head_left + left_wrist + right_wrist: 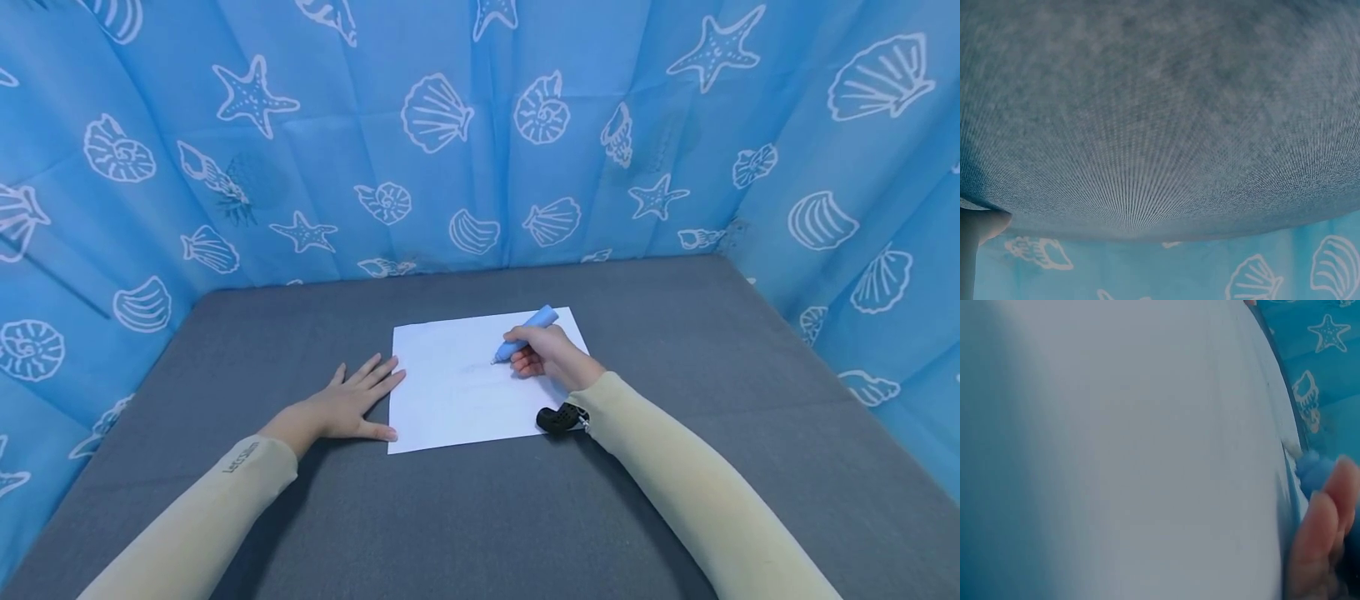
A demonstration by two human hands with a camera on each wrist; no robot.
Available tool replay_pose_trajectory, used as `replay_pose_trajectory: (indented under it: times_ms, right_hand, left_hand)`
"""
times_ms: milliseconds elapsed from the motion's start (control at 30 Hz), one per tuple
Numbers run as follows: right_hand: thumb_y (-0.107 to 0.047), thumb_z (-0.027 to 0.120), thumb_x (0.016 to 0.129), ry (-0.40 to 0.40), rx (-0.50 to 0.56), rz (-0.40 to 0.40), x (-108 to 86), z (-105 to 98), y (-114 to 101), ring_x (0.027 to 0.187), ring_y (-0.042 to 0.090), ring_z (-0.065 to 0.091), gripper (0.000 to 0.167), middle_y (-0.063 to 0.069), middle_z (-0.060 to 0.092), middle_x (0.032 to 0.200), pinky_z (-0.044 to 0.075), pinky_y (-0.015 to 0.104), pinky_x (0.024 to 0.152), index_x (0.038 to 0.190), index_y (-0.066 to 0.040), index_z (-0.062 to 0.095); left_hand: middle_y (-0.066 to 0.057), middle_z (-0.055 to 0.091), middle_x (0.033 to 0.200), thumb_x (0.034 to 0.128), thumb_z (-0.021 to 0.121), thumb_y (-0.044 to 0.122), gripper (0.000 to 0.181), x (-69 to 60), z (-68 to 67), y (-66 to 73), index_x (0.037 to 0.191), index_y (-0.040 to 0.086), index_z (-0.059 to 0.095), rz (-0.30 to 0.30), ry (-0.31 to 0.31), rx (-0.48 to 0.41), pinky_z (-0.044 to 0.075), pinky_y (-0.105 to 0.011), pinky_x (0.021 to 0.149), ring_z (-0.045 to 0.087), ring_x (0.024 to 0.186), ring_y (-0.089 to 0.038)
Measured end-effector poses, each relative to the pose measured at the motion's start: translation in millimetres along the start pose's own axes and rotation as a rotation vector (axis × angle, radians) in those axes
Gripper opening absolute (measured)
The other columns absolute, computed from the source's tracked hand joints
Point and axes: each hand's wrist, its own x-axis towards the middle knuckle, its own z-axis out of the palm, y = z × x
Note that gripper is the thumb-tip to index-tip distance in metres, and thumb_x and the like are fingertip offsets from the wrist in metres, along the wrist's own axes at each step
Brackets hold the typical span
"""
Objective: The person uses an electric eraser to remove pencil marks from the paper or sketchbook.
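Note:
A white sheet of paper lies on the grey cloth-covered table, with faint grey marks near its middle. My right hand grips a thick light-blue pen-shaped tool with a narrow tip. That tip is at the paper, right of its middle; contact is too small to tell. In the right wrist view, the fingers curl round the blue tool, close above the sheet. Palm down, my left hand rests with fingers spread at the paper's left edge. Only a bit of it shows in the left wrist view.
A black wrist device hangs under the right wrist, over the paper's lower right corner. Grey cloth covers the table around the sheet. A blue curtain with white shells and starfish stands behind the table and along its sides.

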Motion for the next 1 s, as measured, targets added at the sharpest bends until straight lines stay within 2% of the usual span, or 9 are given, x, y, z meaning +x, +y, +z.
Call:
replay_pose_trajectory:
  times_ms: [100, 233, 400, 533, 733, 1000]
  right_hand:
    - [-0.018, 0.065, 0.092, 0.008, 0.017, -0.002, -0.2, 0.7, -0.3, 0.046, 0.01, 0.053, 0.02, 0.004, 0.057, 0.059, 0.05, 0.022, 0.047, 0.088, 0.001, 0.062]
    - [-0.017, 0.065, 0.091, -0.009, -0.018, 0.019, -0.6, 1.2, -0.7, 0.046, 0.011, 0.052, 0.019, 0.005, 0.057, 0.059, 0.049, 0.022, 0.047, 0.088, 0.001, 0.062]
    - [-0.016, 0.065, 0.091, -0.007, 0.007, 0.022, -1.4, 3.4, -2.0, 0.046, 0.011, 0.052, 0.018, 0.005, 0.057, 0.059, 0.05, 0.022, 0.047, 0.087, 0.001, 0.062]
    - [-0.016, 0.065, 0.09, 0.0, -0.022, 0.037, -0.5, 3.1, -2.4, 0.044, 0.01, 0.052, 0.017, 0.005, 0.056, 0.058, 0.049, 0.022, 0.046, 0.086, 0.001, 0.062]
    - [-0.016, 0.065, 0.091, 0.024, 0.024, 0.006, -0.3, 3.6, -3.0, 0.046, 0.011, 0.052, 0.018, 0.005, 0.057, 0.06, 0.049, 0.022, 0.047, 0.087, 0.0, 0.061]
    - [-0.016, 0.065, 0.091, 0.012, 0.005, 0.01, 0.3, 3.0, -3.1, 0.045, 0.011, 0.051, 0.018, 0.005, 0.056, 0.058, 0.049, 0.022, 0.047, 0.085, 0.0, 0.06]
  left_hand:
    - [-0.013, 0.006, 0.162, 0.0849, 0.06, 0.065, 0.099, -0.3, -0.2, 0.4, 0.156, 0.011, 0.017, 0.001, 0.003, 0.0, -0.001, -0.072, 0.106, -0.002, 0.147, -0.039]
    - [-0.013, 0.006, 0.162, 0.0847, 0.06, 0.066, 0.099, -0.6, 0.0, 0.3, 0.156, 0.011, 0.018, 0.005, 0.005, -0.006, -0.001, -0.073, 0.105, -0.001, 0.147, -0.039]
    - [-0.014, 0.006, 0.162, 0.0851, 0.06, 0.065, 0.099, -0.5, 1.1, -1.1, 0.156, 0.01, 0.017, 0.002, 0.003, 0.0, 0.0, -0.073, 0.105, -0.001, 0.147, -0.039]
    - [-0.013, 0.006, 0.162, 0.0852, 0.06, 0.065, 0.099, -0.3, 1.3, -1.4, 0.156, 0.011, 0.017, 0.0, 0.005, 0.002, 0.0, -0.072, 0.105, -0.001, 0.147, -0.039]
    - [-0.013, 0.006, 0.162, 0.085, 0.059, 0.065, 0.099, 0.5, 1.4, -1.2, 0.156, 0.011, 0.017, 0.007, 0.007, 0.003, -0.001, -0.072, 0.106, -0.002, 0.147, -0.039]
    - [-0.013, 0.006, 0.162, 0.0848, 0.059, 0.066, 0.099, 0.3, 1.1, -1.6, 0.156, 0.011, 0.017, 0.01, 0.004, -0.003, -0.003, -0.072, 0.106, -0.002, 0.147, -0.039]
